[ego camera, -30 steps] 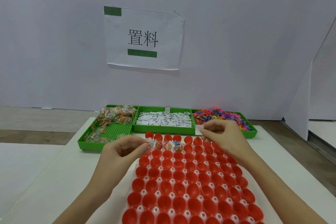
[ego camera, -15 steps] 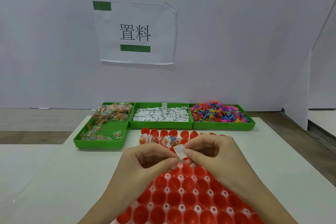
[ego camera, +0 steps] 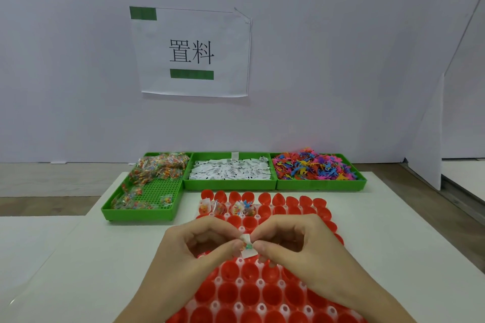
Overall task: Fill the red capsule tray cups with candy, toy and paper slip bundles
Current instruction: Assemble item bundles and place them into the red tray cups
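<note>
Both hands had been drawn nearer to the body than half a second before, and the paper slip (ego camera: 246, 246) had been folded closer round a small coloured piece, seemingly a toy or candy, too small to be told apart. The slip was pinched between thumb and forefinger of the left hand (ego camera: 195, 249) and likewise of the right hand (ego camera: 296, 245), fingertips almost meeting, above the red capsule tray (ego camera: 262, 294). Four filled cups (ego camera: 227, 208) were seen in the tray's second row from the far edge, at its left end. Behind the tray three green bins were ranged: candy packets (ego camera: 157, 169) on the left, paper slips (ego camera: 231, 172) in the middle, coloured toys (ego camera: 312, 166) on the right.
</note>
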The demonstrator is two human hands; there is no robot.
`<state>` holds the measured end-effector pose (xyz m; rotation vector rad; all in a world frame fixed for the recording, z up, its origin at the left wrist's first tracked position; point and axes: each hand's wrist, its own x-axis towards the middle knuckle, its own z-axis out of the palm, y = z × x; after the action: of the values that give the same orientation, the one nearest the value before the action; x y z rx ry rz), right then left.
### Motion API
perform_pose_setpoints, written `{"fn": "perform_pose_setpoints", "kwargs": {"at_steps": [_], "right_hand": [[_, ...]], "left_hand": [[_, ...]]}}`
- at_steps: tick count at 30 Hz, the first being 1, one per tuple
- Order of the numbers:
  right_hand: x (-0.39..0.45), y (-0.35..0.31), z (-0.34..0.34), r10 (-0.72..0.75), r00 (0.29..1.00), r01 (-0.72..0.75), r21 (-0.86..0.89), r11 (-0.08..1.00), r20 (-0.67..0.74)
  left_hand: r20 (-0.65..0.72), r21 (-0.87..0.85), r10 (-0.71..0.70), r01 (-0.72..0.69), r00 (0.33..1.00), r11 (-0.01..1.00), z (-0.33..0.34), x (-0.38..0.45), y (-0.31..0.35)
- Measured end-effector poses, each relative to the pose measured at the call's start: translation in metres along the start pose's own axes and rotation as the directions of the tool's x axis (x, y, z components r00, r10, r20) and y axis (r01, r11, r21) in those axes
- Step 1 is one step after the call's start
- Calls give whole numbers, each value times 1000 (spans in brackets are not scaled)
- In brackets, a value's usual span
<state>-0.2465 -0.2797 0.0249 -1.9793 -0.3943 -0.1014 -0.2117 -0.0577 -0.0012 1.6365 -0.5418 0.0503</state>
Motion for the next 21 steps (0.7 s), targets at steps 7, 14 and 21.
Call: {"fn": "perform_pose_setpoints", "kwargs": {"at_steps": [7, 14, 21], "right_hand": [[3, 6, -4, 11, 999, -10, -36, 999, 31], [10, 24, -35, 58, 983, -67, -43, 997, -173], [78, 67, -73, 62, 912, -215, -344, 914, -405]], "left_hand": [[18, 68, 56, -58, 998, 996, 2, -1, -6], [-62, 144, 117, -107, 991, 984, -7, 1, -9], [-112, 169, 137, -117, 984, 979, -17, 6, -14]]}}
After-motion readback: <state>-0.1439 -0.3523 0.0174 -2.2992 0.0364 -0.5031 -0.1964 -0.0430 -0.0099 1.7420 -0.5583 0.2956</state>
